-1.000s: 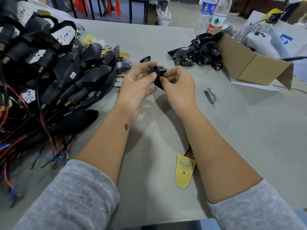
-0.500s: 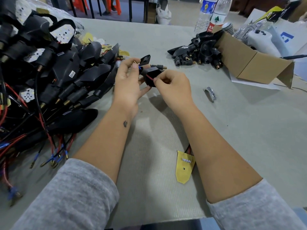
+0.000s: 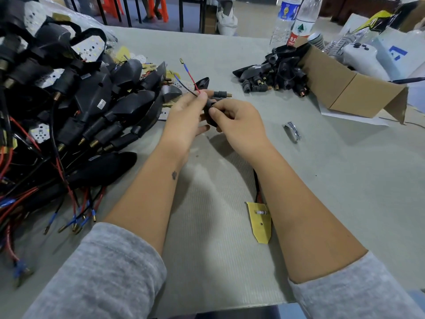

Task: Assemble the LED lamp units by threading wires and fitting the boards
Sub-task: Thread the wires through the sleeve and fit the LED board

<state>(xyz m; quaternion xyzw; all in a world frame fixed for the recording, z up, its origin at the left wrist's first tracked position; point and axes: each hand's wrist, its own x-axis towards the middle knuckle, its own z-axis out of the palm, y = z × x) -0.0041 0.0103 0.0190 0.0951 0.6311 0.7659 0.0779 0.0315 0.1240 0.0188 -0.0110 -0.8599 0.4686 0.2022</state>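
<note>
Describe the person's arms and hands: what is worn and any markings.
Both forearms are bare, with grey, soft knit sleeves pushed up toward the elbows. The left forearm bears a small dark mark near the wrist. The left hand and right hand wear no gloves; no rings show.

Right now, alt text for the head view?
Over a grey table, the left hand pinches red and black wires emerging from a black lamp housing gripped by the right hand. A yellow board lies near the right forearm.
</note>
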